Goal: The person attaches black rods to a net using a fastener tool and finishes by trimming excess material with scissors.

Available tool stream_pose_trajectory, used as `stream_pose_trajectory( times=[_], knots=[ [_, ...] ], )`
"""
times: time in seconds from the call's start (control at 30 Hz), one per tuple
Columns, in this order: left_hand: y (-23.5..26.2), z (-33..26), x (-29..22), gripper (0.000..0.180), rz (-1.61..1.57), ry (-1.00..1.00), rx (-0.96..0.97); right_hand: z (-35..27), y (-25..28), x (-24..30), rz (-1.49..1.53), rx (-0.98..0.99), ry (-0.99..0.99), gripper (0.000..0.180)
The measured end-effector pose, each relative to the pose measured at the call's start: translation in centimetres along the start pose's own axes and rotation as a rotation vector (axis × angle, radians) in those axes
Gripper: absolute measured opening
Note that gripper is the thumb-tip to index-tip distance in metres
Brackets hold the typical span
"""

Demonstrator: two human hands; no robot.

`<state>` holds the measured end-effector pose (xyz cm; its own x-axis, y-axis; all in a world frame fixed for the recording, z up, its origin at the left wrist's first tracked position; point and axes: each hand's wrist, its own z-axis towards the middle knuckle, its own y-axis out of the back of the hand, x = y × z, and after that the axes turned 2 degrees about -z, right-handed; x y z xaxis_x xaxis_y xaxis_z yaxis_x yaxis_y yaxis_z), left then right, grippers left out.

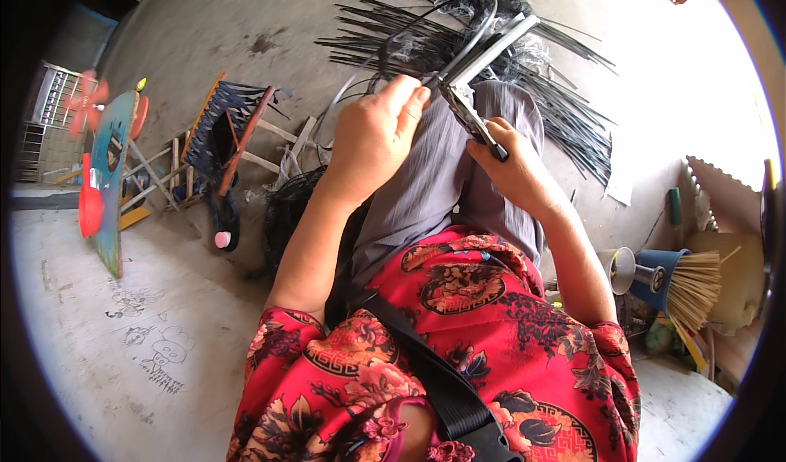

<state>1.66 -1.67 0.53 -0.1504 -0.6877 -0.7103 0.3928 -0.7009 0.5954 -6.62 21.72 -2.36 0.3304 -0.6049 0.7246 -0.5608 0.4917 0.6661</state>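
Observation:
My right hand (pixel 512 165) is wrapped around the dark handle of a metal hand tool (pixel 485 59). From that handle a long, light grey bar slants up to the right; the tool's exact kind is unclear. My left hand (pixel 378 138) is closed, fingertips pinched beside the tool's joint. A dark looped cord (pixel 490 21) runs to those fingertips and seems held in them, close against the tool. Both hands are above my grey trousers (pixel 417 167). Beyond my knees, a bundle of thin black strips (pixel 372 32) with tangled fibres lies spread on the floor.
On the left are a folding stool (pixel 225 134) with black straps and a blue-green board (pixel 115 175) with a red object attached. A pink fan (pixel 86 101) is behind it. At right, a blue bucket (pixel 655 274) stands beside a bundle of thin sticks (pixel 696 286).

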Motion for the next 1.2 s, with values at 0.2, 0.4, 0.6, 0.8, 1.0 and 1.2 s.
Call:
stream_pose_trajectory(
  times=[0.2, 0.4, 0.6, 0.8, 1.0, 1.2],
  knots=[
    [0.5, -0.6, -0.1, 0.034, -0.396, 0.245, 0.005, -0.7, -4.4, -1.6, 0.468, -0.071, 0.272, 0.037],
    [-0.8, -1.1, -0.3, 0.036, -0.451, 0.281, 0.021, -0.9, -5.4, -1.2, 0.606, -0.034, 0.246, 0.022],
    [-0.9, -1.7, -0.1, 0.036, -0.723, 0.223, 0.089, -1.1, -5.0, -2.2, 0.702, 0.009, 0.226, 0.017],
    [-1.2, -2.5, 0.4, 0.034, -0.606, 0.112, 0.009, -1.8, -5.3, -2.8, 0.704, 0.002, 0.223, 0.016],
    [-0.5, -2.7, 1.0, 0.034, -0.509, 0.09, 0.026, -2.8, -3.3, -3.0, 0.68, 0.004, 0.127, 0.019],
    [-2.7, 0.2, 4.2, 0.019, -0.289, 0.243, -0.133, -2.9, 3.3, -12.6, 0.69, -0.39, -0.073, 0.03]
  ],
)
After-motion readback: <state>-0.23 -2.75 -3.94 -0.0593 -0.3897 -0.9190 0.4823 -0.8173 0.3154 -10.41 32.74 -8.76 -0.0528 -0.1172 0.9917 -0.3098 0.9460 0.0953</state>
